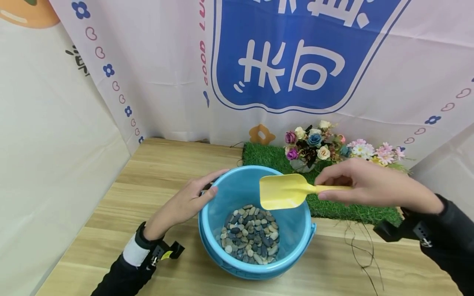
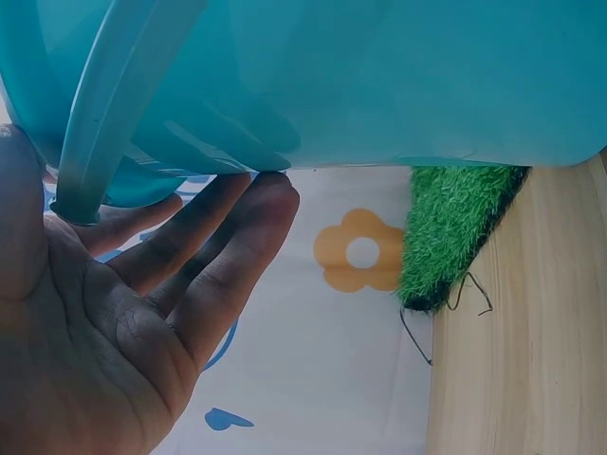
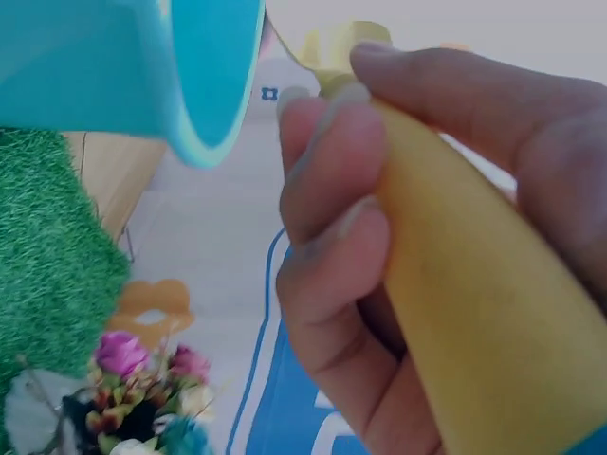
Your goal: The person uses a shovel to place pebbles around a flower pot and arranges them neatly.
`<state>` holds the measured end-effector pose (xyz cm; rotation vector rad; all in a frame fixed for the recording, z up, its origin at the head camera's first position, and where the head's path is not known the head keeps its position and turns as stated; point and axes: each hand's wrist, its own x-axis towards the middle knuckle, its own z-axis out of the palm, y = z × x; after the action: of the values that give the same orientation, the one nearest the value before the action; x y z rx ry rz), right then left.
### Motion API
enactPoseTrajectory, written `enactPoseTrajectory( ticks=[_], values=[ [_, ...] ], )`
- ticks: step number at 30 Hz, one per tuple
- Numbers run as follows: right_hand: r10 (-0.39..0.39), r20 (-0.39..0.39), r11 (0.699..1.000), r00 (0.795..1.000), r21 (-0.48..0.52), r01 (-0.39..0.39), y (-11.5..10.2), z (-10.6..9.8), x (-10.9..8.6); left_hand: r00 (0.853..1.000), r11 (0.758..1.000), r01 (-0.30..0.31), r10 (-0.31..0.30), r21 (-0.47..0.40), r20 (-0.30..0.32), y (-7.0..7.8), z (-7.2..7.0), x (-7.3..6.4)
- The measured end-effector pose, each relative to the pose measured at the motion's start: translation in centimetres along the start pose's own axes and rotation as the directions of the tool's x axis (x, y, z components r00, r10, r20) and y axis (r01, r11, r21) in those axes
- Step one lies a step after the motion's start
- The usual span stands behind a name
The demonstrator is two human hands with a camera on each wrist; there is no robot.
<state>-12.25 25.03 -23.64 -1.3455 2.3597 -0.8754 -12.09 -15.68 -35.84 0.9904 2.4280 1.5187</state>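
A blue bucket stands on the wooden table with a layer of grey, dark and tan pebbles at its bottom. At its left rim my left hand holds on, thumb at the rim and fingers along the outer wall, near the blue handle in the left wrist view. My right hand grips the handle of a yellow toy shovel between thumb and fingers. The shovel's blade hangs over the bucket's right side, level with the rim in this view, and no pebbles show on it.
Behind and to the right lies a strip of artificial grass, bearing a pot of artificial flowers and pink and white blossoms. Thin dark strands lie on the table at right. A printed cloth hangs behind the table.
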Motion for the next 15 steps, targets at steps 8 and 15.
enactPoseTrajectory(
  ticks=[8,15],
  values=[
    [0.030,0.038,0.996,0.999,-0.089,-0.026,-1.9,0.7,3.2,1.000,1.000,0.001,-0.001,0.006,-0.011,-0.2,0.0,0.0],
    [0.035,0.066,0.988,0.997,-0.154,-0.024,-2.9,1.5,5.2,1.000,1.000,0.004,-0.004,-0.007,-0.008,-0.2,0.1,0.0]
  ],
)
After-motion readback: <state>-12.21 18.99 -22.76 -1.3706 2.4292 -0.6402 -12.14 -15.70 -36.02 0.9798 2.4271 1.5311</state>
